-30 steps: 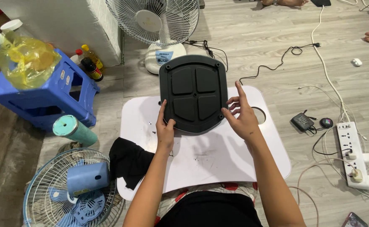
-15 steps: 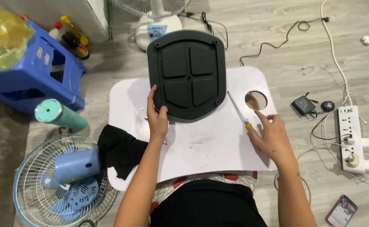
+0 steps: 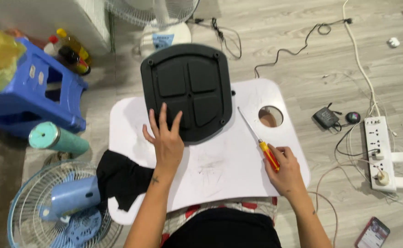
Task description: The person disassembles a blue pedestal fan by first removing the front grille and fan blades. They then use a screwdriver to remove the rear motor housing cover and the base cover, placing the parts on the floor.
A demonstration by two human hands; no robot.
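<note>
Left hand lies flat, fingers spread wide, pressing on the near-left part of the black fan base. The base lies underside up, ribbed into four panels, screws at its corners. It sits on the far-left part of the white counter and overhangs the far edge.

Right hand is closed around the red-and-yellow handle of a screwdriver near the counter's right edge. The shaft lies on the counter surface, tip pointing toward the base's right side, just short of it.

A round hole is cut in the counter's far-right corner. A black cloth drapes over the near-left edge.

On the floor, left of the counter: blue fan motor in a wire grille, teal cylinder, blue plastic stool. Right of the counter: white power strip with plugs in it, small black adapter, phone at the near corner of the view.
</note>
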